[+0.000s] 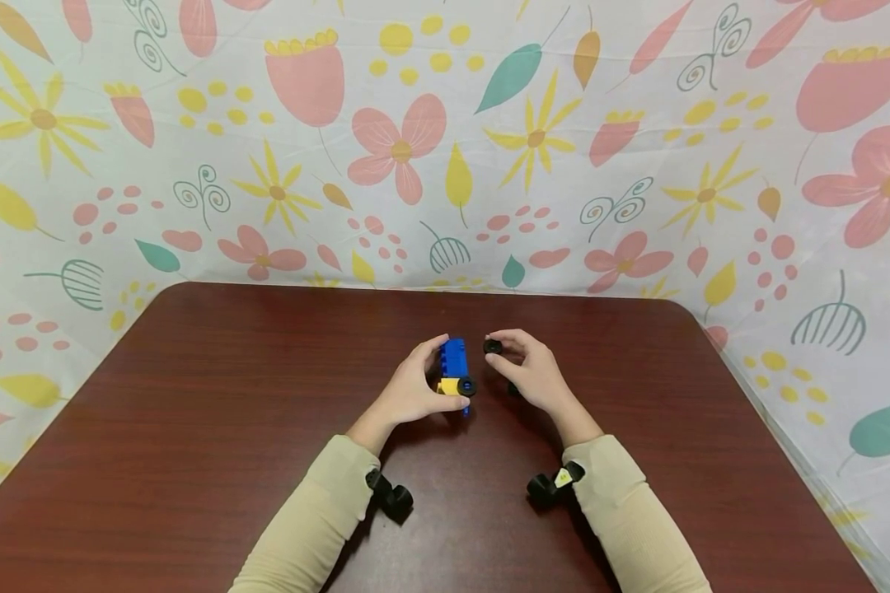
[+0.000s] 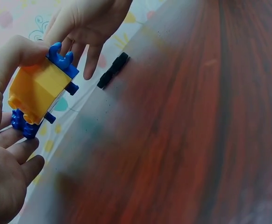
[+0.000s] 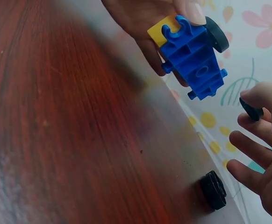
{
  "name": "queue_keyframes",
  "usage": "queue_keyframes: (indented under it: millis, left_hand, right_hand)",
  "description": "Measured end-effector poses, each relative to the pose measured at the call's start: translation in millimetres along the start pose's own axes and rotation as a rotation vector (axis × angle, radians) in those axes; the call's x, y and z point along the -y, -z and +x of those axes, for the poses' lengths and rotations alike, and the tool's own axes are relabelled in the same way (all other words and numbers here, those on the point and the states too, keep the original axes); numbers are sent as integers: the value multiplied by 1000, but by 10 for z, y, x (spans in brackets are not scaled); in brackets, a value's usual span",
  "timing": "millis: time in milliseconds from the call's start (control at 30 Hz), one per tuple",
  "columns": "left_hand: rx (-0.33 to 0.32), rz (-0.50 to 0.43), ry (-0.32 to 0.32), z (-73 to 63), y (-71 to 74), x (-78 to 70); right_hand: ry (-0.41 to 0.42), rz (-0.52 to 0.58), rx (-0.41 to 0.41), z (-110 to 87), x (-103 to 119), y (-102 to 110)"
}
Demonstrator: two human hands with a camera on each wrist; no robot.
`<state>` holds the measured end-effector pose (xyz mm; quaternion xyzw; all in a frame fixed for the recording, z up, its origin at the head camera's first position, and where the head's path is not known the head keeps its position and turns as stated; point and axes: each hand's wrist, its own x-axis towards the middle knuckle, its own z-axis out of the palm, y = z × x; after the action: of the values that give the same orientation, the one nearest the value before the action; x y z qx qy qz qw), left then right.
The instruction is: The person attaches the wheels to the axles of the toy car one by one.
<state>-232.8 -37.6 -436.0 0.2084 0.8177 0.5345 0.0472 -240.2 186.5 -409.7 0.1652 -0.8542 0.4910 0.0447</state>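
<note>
My left hand grips a toy building-block vehicle with a blue base and a yellow block. One black wheel is fitted on its side, and bare blue axle stubs stick out elsewhere. In the left wrist view the yellow block shows close up, with a blue hook at one end. Just to the right, my right hand pinches a loose black wheel between thumb and fingertips, apart from the vehicle. The right wrist view shows that wheel edge-on, partly covered by the fingers.
Black wheel pieces lie on the brown table below my right hand. In the head view these pieces are mostly hidden by that hand. A flower-printed cloth hangs behind the table's far edge.
</note>
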Motion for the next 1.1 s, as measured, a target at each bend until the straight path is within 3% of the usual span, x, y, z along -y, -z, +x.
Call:
queue_keyframes:
  millis: [167, 1100]
  left_hand:
    - [10, -1, -14, 6, -6, -3]
    - [65, 24, -34, -25, -48, -131]
  right_hand:
    - [-14, 36, 13, -55, 282, 28]
    - [11, 120, 67, -54, 326, -12]
